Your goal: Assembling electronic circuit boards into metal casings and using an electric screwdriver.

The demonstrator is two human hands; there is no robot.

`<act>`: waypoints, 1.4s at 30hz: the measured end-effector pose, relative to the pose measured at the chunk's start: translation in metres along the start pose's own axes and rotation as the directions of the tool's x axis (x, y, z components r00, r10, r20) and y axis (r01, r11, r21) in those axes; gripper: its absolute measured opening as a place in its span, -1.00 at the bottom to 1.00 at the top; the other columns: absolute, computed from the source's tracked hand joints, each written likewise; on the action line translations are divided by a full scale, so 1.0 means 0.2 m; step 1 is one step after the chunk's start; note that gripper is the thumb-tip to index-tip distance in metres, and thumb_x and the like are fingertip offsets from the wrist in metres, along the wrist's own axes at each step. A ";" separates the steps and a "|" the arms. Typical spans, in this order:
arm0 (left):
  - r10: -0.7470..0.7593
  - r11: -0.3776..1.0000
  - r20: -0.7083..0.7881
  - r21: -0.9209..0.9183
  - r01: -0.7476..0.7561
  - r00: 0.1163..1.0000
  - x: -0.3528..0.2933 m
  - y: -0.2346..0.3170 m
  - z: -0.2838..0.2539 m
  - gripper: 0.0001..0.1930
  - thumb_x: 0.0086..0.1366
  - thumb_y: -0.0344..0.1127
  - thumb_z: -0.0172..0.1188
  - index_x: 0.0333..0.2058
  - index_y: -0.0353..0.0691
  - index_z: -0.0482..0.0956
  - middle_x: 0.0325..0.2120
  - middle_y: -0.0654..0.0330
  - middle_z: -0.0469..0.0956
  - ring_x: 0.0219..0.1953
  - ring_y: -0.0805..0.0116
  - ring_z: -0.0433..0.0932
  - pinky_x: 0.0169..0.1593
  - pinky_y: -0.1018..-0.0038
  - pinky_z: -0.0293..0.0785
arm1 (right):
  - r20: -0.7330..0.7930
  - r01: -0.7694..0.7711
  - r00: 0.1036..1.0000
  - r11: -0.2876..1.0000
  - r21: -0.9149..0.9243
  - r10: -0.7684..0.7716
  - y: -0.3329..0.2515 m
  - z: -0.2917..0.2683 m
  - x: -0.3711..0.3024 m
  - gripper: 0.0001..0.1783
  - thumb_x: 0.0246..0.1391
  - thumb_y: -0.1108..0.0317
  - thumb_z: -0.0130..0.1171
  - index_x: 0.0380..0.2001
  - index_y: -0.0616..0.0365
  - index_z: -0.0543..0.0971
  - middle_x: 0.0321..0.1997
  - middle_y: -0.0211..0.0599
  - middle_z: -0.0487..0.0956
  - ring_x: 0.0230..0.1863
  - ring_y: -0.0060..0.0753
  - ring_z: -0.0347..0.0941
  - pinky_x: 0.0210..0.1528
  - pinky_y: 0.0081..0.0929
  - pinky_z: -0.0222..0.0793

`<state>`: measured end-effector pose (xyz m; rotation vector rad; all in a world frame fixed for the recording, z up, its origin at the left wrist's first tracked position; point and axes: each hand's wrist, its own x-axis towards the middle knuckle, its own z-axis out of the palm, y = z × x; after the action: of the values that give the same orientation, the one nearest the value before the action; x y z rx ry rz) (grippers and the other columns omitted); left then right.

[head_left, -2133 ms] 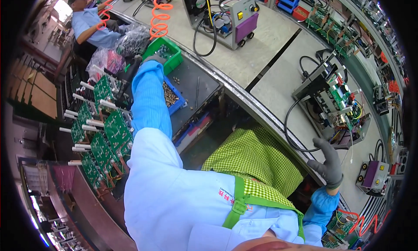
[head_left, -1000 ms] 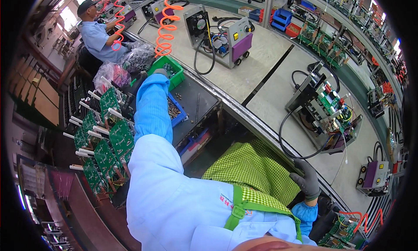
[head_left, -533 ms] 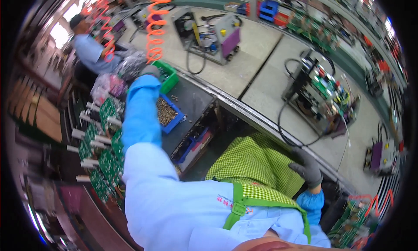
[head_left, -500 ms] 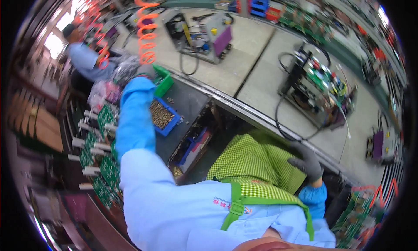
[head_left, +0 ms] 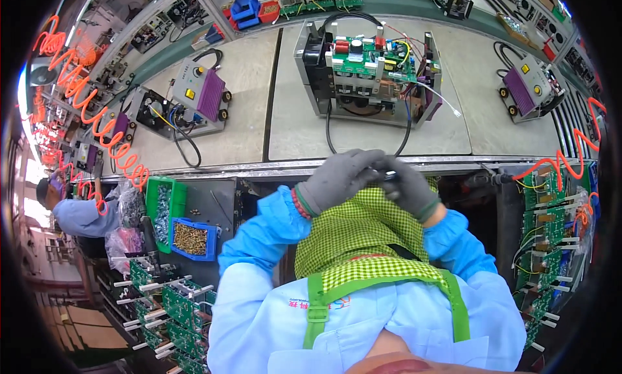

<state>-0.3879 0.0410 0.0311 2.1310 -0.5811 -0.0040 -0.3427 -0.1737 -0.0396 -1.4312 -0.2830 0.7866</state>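
In grey gloves, my left hand (head_left: pixel 340 181) and my right hand (head_left: pixel 411 188) meet in front of my green checked apron (head_left: pixel 350 234), just short of the bench's near edge. The fingers of both are bent and closed. A small dark piece with a shiny spot (head_left: pixel 391 175) shows at the right fingers; its kind is too small to tell. What the left fingers pinch is hidden. Beyond my hands, an opened metal-cased electrical unit (head_left: pixel 321 95) stands on the bench (head_left: pixel 291 137). A green circuit board (head_left: pixel 369 64) with components and wires sits on its top.
Left are a green bin (head_left: pixel 179 191) of small metal parts and a blue bin (head_left: pixel 212 243) of brass-coloured pieces. Circuit boards (head_left: pixel 184 309) stand lower left, more boards (head_left: pixel 544 234) right. Purple-sided units (head_left: pixel 210 102) and orange coiled hoses (head_left: pixel 110 137) flank the bench. A co-worker (head_left: pixel 81 217) sits far left.
My left hand has come back from the green bin to the middle. My right hand has moved in to meet it. The view has turned to face the opened unit.
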 end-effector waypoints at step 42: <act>-0.367 0.916 -0.543 -0.352 0.192 0.755 0.95 -0.67 0.69 -0.77 0.05 -0.24 0.31 -0.38 -0.29 0.64 -0.34 -0.14 0.62 -0.21 -0.17 0.58 -0.08 0.13 0.52 | 0.159 -0.105 0.918 -0.610 -0.785 -0.363 -0.40 -0.61 0.58 -0.83 0.04 0.32 0.09 -0.44 0.12 0.63 -0.43 -0.10 0.63 -0.39 -0.04 0.60 -0.38 -0.15 0.49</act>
<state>-0.1950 -0.0773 -0.1146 1.7828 0.1253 0.3931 -0.1593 -0.1896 -0.0142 -3.2491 -1.3473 -0.5525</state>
